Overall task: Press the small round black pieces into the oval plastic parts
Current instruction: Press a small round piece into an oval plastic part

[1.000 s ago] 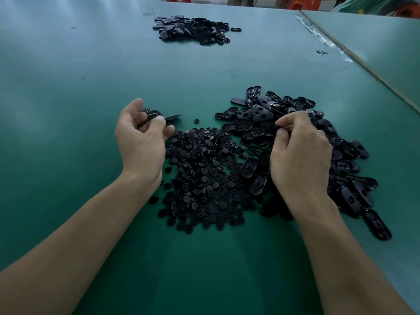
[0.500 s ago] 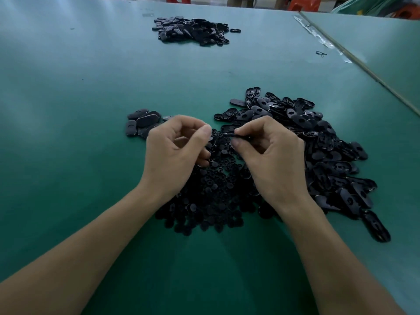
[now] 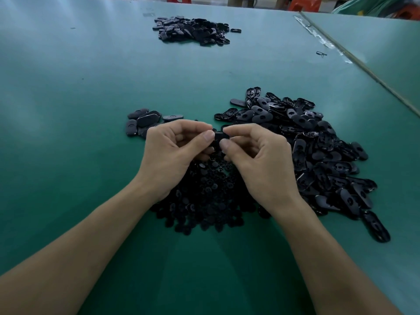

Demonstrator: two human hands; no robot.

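Pinching one oval part (image 3: 219,135) between them, the left hand (image 3: 172,153) and right hand (image 3: 261,162) are now meeting above the round pieces (image 3: 204,196) on the worktop (image 3: 91,76). A moment ago they were still closing in, so pressing is probably starting. The fingers (image 3: 208,135) are hiding whether a round piece is seated.

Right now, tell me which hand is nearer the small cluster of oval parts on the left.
Left. The left hand lies just right of the small cluster; the right hand is farther right, beside the large oval pile.
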